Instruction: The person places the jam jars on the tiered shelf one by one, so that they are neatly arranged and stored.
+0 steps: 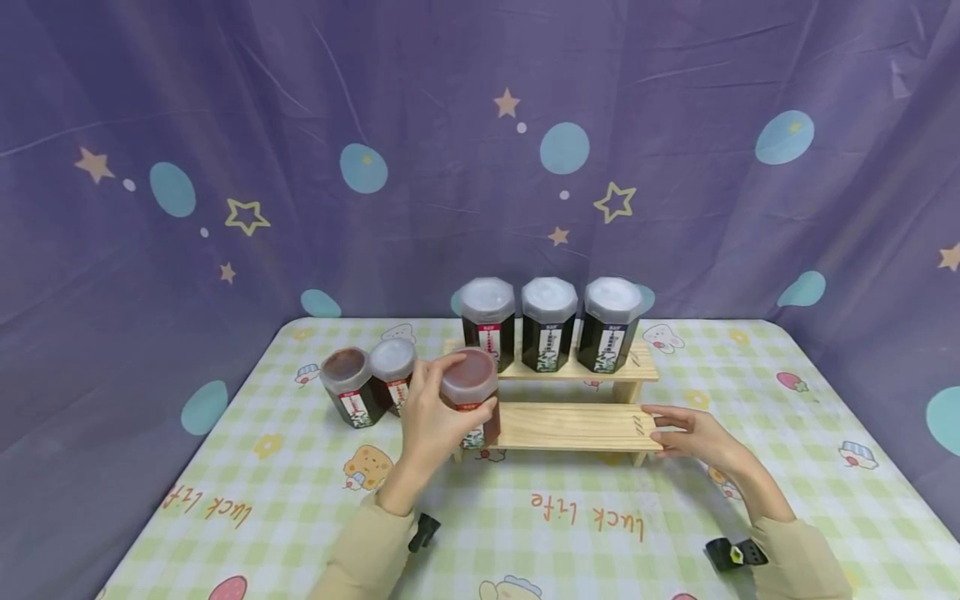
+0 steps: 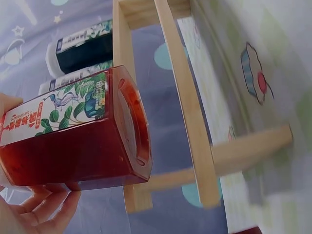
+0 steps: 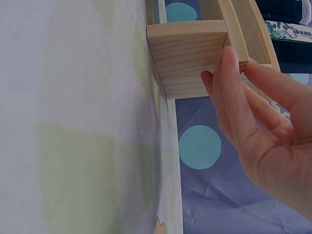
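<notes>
My left hand (image 1: 432,421) grips a jar of red jam (image 1: 471,379) with a frosted lid, near the lid, over the left end of the lower step of a two-tier wooden rack (image 1: 570,423). In the left wrist view the jam jar (image 2: 68,156) has its base close to the rack's front edge. My right hand (image 1: 697,435) holds the right end of the lower step, thumb and fingers around the board's edge in the right wrist view. Three dark jars with pale lids, among them a middle jar (image 1: 549,325), stand on the upper step.
Left of the rack, a brown-lidded jar (image 1: 351,387) and a white-lidded jar (image 1: 393,367) stand side by side on the table. A checked cloth (image 1: 577,558) with printed cartoons covers the table. Behind hangs a purple curtain (image 1: 450,233) with stars and ovals.
</notes>
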Available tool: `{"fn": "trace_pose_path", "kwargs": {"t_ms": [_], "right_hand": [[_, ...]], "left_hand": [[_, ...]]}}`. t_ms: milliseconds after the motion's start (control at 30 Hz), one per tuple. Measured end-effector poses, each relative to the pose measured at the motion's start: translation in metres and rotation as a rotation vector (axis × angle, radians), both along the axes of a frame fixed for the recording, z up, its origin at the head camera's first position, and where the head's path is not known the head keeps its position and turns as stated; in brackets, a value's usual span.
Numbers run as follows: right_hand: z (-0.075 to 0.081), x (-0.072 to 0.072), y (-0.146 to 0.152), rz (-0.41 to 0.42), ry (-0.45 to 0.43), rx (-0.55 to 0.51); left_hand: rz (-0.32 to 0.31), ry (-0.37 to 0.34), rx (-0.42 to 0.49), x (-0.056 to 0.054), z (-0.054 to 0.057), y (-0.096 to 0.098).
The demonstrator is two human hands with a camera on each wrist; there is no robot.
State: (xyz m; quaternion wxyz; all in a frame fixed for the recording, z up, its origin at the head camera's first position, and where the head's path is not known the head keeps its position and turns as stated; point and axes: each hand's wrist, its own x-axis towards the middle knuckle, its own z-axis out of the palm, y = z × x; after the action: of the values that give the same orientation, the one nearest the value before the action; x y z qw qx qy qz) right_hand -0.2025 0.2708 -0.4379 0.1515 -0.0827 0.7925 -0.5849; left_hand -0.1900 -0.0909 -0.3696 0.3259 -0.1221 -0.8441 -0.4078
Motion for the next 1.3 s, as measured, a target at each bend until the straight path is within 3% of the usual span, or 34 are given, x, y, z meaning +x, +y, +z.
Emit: {"fn": "trace_pose_path", "kwargs": {"t_ms": [633, 1300], "right_hand": [[0.001, 0.001, 0.000, 0.008, -0.001, -0.003], [-0.001, 0.000, 0.001, 0.011, 0.006, -0.019]], "left_hand": [[-0.076, 0.023, -0.037, -0.001, 0.003, 0.050], [-0.144, 0.077, -0.076, -0.001, -0.004, 0.099]]}}
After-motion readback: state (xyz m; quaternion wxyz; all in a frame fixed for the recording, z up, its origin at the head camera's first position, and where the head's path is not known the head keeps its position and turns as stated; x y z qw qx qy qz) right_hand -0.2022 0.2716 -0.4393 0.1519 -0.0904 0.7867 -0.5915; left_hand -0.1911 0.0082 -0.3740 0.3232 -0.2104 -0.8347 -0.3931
